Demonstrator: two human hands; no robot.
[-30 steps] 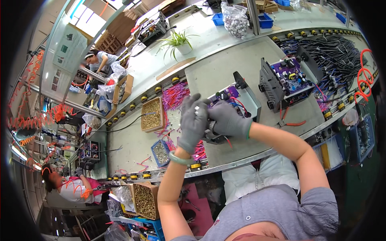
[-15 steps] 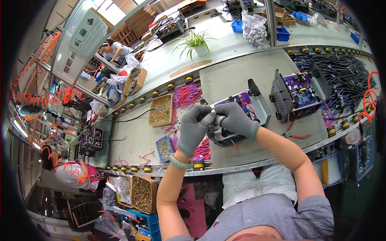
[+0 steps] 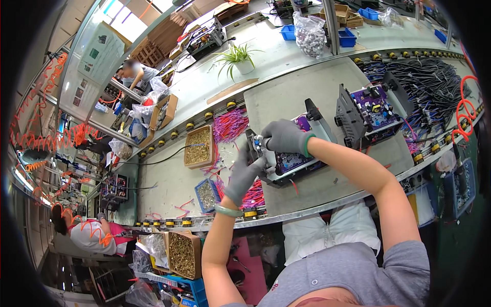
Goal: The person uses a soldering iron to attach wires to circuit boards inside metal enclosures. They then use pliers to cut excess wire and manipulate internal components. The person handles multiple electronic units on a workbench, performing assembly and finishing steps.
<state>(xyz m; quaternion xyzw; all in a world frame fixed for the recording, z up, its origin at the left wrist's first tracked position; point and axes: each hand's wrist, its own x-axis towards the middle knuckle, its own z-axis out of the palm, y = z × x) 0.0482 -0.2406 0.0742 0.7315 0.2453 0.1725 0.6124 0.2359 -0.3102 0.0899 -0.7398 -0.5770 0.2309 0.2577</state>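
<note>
Both gloved hands, left hand [image 3: 244, 174] and right hand [image 3: 284, 137], are pinching the open electronics chassis [image 3: 291, 153] by its black end panel [image 3: 253, 146]; it is likely rigid, and its purple circuit board [image 3: 287, 162] fragile.

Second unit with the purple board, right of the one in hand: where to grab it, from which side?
Judging by its pose, take the second unit by its upright black end panel, coming from the left. The panel stands clear above the grey mat, while the open purple board and the black cable pile crowd its top and right.

Bright, even overhead light, soft shadows, sharp centre; fisheye bends edges into black.
</note>
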